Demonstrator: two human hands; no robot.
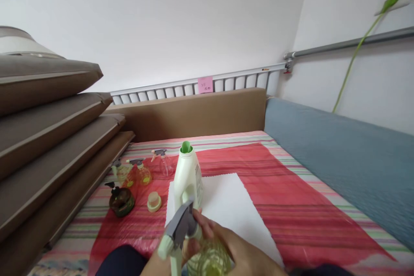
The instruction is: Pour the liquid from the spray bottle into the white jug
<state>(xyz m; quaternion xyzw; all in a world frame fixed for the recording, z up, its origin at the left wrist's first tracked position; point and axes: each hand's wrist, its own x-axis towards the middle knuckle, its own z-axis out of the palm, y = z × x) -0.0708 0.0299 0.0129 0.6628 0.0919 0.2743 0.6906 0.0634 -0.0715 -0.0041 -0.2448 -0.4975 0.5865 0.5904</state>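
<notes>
My right hand (pixel 231 248) is wrapped round a clear yellowish spray bottle (pixel 208 261) at the bottom of the view, fingers near its neck. The bottle carries a grey and pale green trigger head (pixel 177 230). Of my left hand (pixel 186 252) only a small part shows beneath the trigger head, and its fingers are hidden. Just behind stands an upright white detergent bottle (pixel 188 177) with an open green spout, on a white sheet (pixel 233 207). A pale cap (pixel 154 202) lies to its left.
Several small spray bottles (pixel 142 172) and a dark round one (pixel 121 200) lie on a red plastic sheet (pixel 291 189) over a striped cover. Stacked brown cushions (pixel 48 138) rise on the left. A blue mat (pixel 339 155) lines the right wall.
</notes>
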